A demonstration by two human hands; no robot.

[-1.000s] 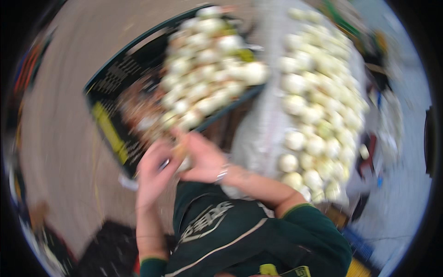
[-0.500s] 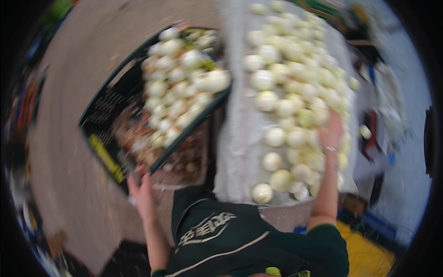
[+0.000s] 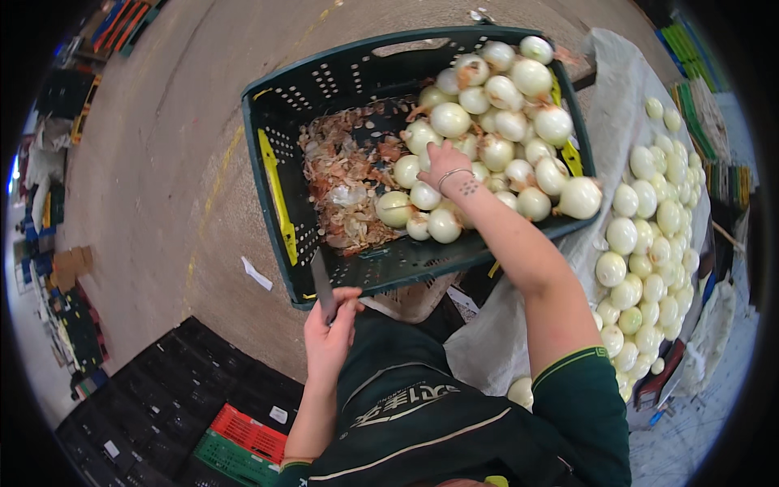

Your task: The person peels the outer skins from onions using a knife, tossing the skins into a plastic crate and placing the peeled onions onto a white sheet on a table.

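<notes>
My left hand [image 3: 329, 334] is closed around a knife [image 3: 322, 284] at the crate's near-left edge, its short blade pointing up and away. My right hand [image 3: 446, 165] reaches over the crate and rests on peeled white onions [image 3: 505, 126], fingers apart, touching those at the pile's left side; its fingertips partly hide the onions beneath. These onions fill the right part of a dark green plastic crate [image 3: 324, 73] with yellow end handles. Loose brown onion skins [image 3: 349, 191] cover the left part of its floor.
More peeled onions [image 3: 649, 235] lie on a white sheet [image 3: 613, 89] at the right. Under the crate's near side shows a pale crate [image 3: 410, 298]. Black crates [image 3: 178, 398], with red and green ones [image 3: 243, 442], stand at lower left. A white scrap [image 3: 257, 273] lies on the floor.
My right hand has moved from the onions on the sheet to those in the crate. The view has turned, so the crate sits more centrally and the sheet farther right. The knife now shows clearly.
</notes>
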